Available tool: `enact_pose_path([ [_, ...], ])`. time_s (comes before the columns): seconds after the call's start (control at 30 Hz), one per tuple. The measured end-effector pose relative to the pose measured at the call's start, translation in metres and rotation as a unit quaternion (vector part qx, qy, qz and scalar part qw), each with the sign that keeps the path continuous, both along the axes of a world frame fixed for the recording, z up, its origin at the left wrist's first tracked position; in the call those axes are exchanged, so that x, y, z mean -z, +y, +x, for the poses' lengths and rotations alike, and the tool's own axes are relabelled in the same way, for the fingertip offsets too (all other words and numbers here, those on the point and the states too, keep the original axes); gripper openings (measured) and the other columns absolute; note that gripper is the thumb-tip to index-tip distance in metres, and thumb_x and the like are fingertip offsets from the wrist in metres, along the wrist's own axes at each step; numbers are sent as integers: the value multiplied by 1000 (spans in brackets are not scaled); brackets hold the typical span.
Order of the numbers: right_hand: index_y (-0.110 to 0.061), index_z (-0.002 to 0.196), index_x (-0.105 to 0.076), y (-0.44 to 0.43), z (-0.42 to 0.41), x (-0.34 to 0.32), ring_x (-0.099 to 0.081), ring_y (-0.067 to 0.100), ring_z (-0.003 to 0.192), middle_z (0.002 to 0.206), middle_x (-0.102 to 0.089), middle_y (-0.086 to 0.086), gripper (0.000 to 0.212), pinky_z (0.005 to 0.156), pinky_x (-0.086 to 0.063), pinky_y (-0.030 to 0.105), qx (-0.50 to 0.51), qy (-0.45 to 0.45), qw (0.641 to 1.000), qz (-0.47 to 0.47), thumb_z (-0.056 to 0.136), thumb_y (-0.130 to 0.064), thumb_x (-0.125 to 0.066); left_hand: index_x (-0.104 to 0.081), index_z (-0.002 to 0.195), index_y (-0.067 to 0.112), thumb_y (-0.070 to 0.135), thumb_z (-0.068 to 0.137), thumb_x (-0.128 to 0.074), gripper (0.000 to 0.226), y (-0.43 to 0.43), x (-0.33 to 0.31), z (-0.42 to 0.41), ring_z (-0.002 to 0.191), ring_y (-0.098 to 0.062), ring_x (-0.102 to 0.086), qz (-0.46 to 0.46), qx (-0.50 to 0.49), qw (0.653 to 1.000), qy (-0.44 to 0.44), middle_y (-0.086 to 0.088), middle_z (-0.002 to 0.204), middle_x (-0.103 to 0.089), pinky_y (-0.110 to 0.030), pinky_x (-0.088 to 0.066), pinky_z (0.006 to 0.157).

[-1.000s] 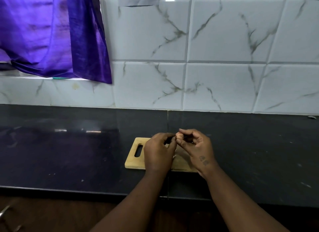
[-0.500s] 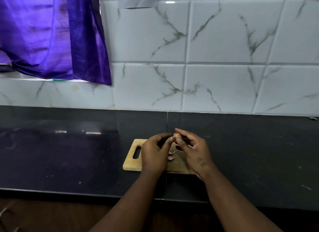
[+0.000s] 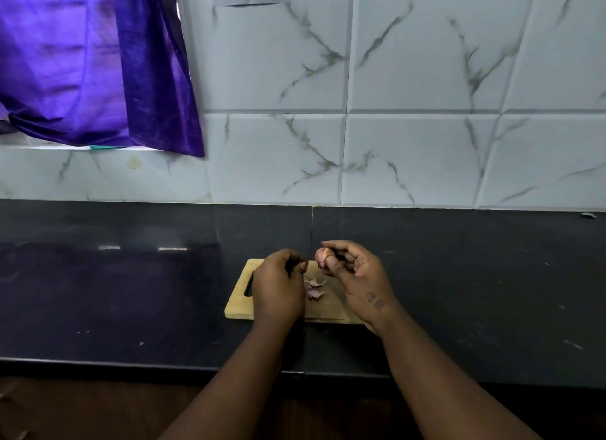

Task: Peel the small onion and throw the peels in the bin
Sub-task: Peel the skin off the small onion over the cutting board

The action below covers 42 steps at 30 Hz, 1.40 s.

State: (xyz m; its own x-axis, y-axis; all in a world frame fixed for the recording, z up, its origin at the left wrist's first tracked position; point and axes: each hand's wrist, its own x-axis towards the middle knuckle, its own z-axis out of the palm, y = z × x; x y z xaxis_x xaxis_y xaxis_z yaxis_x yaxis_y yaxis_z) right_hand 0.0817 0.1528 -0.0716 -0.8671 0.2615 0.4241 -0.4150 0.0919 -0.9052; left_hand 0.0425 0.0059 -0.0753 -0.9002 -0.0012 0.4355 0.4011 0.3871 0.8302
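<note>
My right hand (image 3: 355,277) holds a small pink onion (image 3: 321,254) at its fingertips, just above a wooden cutting board (image 3: 237,303). My left hand (image 3: 278,284) hovers beside it, a short gap away, with thumb and fingers curled together; whether a scrap of peel or something dark is pinched in them is unclear. Several pale purple peels (image 3: 314,289) lie on the board between the two hands. No bin is in view.
The board lies near the front edge of a black stone counter (image 3: 114,292). A white marble-tiled wall (image 3: 410,128) stands behind it. A purple curtain (image 3: 91,62) hangs at the upper left.
My hands, joined at the onion a second ago, have drawn apart. The onion stays in the right hand, and peels now lie on the board between the hands.
</note>
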Motion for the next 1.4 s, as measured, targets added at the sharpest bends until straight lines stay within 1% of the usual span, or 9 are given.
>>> enact_pose_path([
  [0.1,-16,119,-72,1,-3,2,-74,10,100,109,-78,3,24,88,-59,24,2,-7,1000,-1,101,-5,-60,-78,101,18,12,98,-65,15,-1,0,2,63,6,-71,-28,30,999,-19,12,79,-74,-16,-58,66],
  [0.2,-13,124,-70,1,-4,3,-74,14,102,112,-78,6,26,90,-59,23,6,-18,1000,5,102,-5,-58,-79,113,21,17,98,-63,22,1,0,4,68,-5,-76,7,53,998,-14,6,93,-80,-35,-66,72],
  [0.27,-13,124,-71,1,-4,3,-74,17,103,112,-78,5,26,92,-60,27,9,-19,1000,9,102,-6,-60,-77,115,26,27,97,-68,20,1,-1,5,75,-10,-77,54,62,997,-1,6,102,-79,-37,-67,70],
  [0.4,-9,116,-72,1,-4,2,-74,11,88,100,-78,5,19,79,-60,26,7,-17,1000,7,101,-4,-60,-79,113,28,18,92,-77,22,2,-3,9,92,1,-70,45,81,993,73,14,103,-74,-10,-55,73],
  [0.5,-4,111,-72,1,-3,1,-72,5,78,92,-77,5,16,71,-57,21,12,-9,1000,18,101,-2,-60,-81,107,25,18,91,-78,19,3,-4,10,93,1,-69,7,62,993,102,13,101,-75,-13,-54,78],
  [0.83,-8,114,-76,2,3,-2,-69,-1,87,102,-77,6,26,79,-57,18,10,3,998,56,88,-3,-77,-82,99,20,12,91,-78,12,2,-5,10,88,-1,-70,26,47,991,124,12,92,-75,-8,-52,74],
  [0.97,-7,116,-76,1,4,-3,-72,6,92,107,-79,10,28,84,-59,23,8,0,999,51,88,-5,-77,-77,100,21,12,94,-72,12,4,-6,11,88,1,-67,24,30,993,114,12,93,-72,-7,-51,74],
  [1.17,-7,123,-73,0,5,-3,-74,14,99,113,-78,11,32,88,-61,27,-5,-2,1000,5,91,-7,-74,-71,94,19,13,98,-67,9,7,0,1,80,-9,-67,10,15,998,53,7,91,-68,-35,-61,69],
  [1.4,-17,124,-71,2,5,-5,-71,2,85,108,-78,4,29,80,-58,20,-18,-6,1000,3,98,-7,-65,-75,96,24,18,97,-67,11,8,8,-2,78,-10,-69,-67,-6,997,32,7,88,-73,-35,-61,71],
])
